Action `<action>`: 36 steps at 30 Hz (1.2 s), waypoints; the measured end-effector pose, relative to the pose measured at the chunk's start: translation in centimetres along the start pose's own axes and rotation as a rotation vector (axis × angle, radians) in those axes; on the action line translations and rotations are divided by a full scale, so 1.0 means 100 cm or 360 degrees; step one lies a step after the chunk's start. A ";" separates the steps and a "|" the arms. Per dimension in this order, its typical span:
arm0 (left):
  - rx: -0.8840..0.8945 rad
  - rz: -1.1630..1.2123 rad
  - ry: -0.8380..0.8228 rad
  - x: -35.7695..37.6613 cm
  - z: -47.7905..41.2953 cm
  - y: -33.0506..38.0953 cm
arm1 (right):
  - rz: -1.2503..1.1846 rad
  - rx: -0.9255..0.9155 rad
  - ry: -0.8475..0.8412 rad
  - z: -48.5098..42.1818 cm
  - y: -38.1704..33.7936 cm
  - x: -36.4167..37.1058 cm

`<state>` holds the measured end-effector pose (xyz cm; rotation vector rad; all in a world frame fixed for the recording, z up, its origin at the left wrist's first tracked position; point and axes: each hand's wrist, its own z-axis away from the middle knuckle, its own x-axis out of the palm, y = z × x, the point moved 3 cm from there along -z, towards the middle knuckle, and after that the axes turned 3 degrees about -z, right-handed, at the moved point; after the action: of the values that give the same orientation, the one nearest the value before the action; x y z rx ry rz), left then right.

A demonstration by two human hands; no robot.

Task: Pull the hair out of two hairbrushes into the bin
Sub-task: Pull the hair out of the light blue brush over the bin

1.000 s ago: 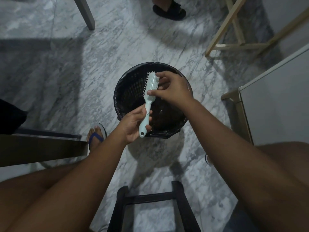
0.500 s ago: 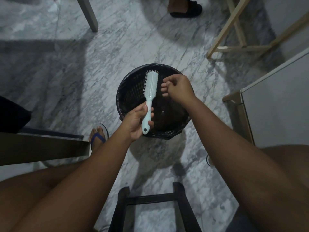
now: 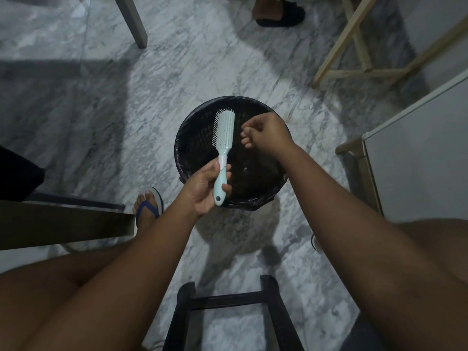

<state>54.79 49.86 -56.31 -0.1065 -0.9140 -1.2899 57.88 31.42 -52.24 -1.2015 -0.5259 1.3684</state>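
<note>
A pale blue hairbrush [image 3: 225, 130] is held upright over a black bin [image 3: 190, 127] lined with a black bag. My left hand [image 3: 202, 188] grips its handle, bristles facing left. My right hand [image 3: 266, 133] hovers over the bin just right of the brush head, a small gap apart, with its fingertips curled into a pinch. No strand can be made out between them against the dark bin. A dark clump of hair [image 3: 255, 171] lies inside the bin. A second brush is not in view.
A black stool frame [image 3: 228, 312] stands between my knees. A dark tabletop edge [image 3: 63, 224] is at the left and a white cabinet [image 3: 417, 160] at the right. Wooden frame legs [image 3: 354, 59] and another person's slippered foot [image 3: 278, 13] are beyond the bin.
My right hand has come off the brush head and drawn away to the right over the bin. The brush has tilted slightly, staying in my left hand.
</note>
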 end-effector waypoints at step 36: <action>0.0063 -0.0257 0.0019 0.007 0.014 -0.001 | -0.0534 0.0171 0.0386 -0.020 -0.012 -0.011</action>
<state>53.99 50.05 -54.98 0.0063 -0.9526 -1.4190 59.93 30.00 -51.51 -1.1155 -0.4514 0.9404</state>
